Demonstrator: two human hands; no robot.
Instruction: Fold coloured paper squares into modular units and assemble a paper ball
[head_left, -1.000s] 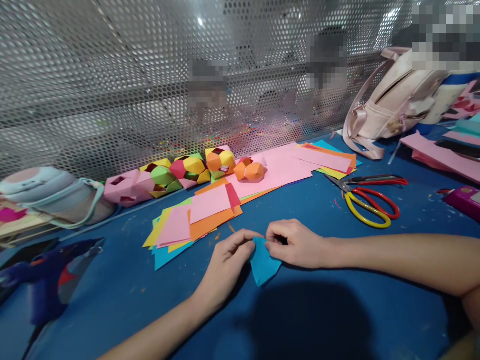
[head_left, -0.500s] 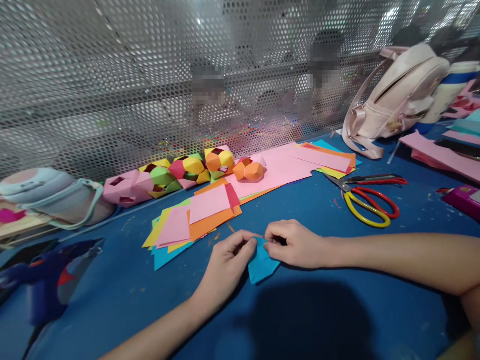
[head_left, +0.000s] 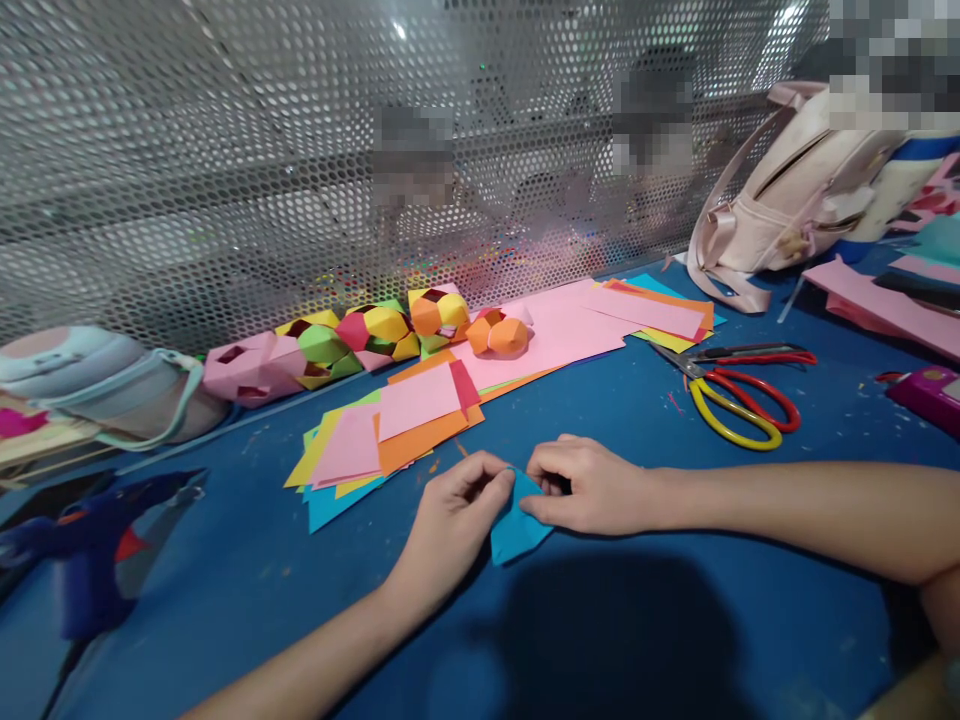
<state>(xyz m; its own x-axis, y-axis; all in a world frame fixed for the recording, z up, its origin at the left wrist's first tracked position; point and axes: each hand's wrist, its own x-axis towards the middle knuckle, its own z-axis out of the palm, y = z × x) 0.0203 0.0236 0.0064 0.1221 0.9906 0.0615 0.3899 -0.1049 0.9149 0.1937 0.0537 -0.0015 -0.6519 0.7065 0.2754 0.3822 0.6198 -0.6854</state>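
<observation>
A small folded piece of blue paper is held between both hands, low over the blue table. My left hand pinches its upper left edge between thumb and fingers. From the right, my right hand grips the upper right edge with curled fingers, the thumb lying on the paper. The fingertips partly cover its top. Just beyond my left hand lies a fanned stack of coloured paper squares, in pink, orange, yellow and blue.
Folded paper balls line the back beside a perforated metal screen. A glue gun and a round bag are at left. Scissors, pliers with red handles, a pale backpack and a purple tool are at right.
The blue paper has tilted slightly, its lower corner moving a little left. My right thumb has slid inward over it. Both hands keep their hold.
</observation>
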